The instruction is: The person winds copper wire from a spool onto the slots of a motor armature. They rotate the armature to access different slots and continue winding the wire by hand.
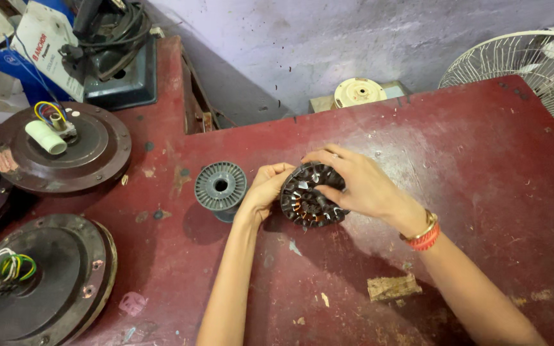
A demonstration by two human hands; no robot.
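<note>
**Bench inventory: stator in 2 hands**

Surroundings, left to right. 2 dark round motor housings: 1 (pixel 43 282) at the lower left with green and yellow wires, 1 (pixel 62 150) above it with a white capacitor (pixel 45 137) and looped blue and yellow wires. Behind them, a teal base (pixel 123 77) wound with black cable. Grey plastic spool (pixel 220 186), ribbed flange facing up, just beside the left hand. Cream round cover (pixel 359 93) at the far bench edge. White wire fan guard (pixel 533 70) at the right corner. Small wood scrap (pixel 394 288) near the right forearm.

Held item. Stator (pixel 310 195), near the bench (pixel 482 166) centre, tilted on edge: black round core, radial slots, copper windings showing in the lower slots.

Hands. Left hand (pixel 265 189) curled against the stator's left rim, fingers half closed on it. Right hand (pixel 360 186) draped over the top and right side, fingers bent around the core; orange and gold bangles (pixel 423 234) at the wrist.

Surfaces. Bench painted dark red, scuffed, chipped, dusty. Wall grey, stained.
</note>
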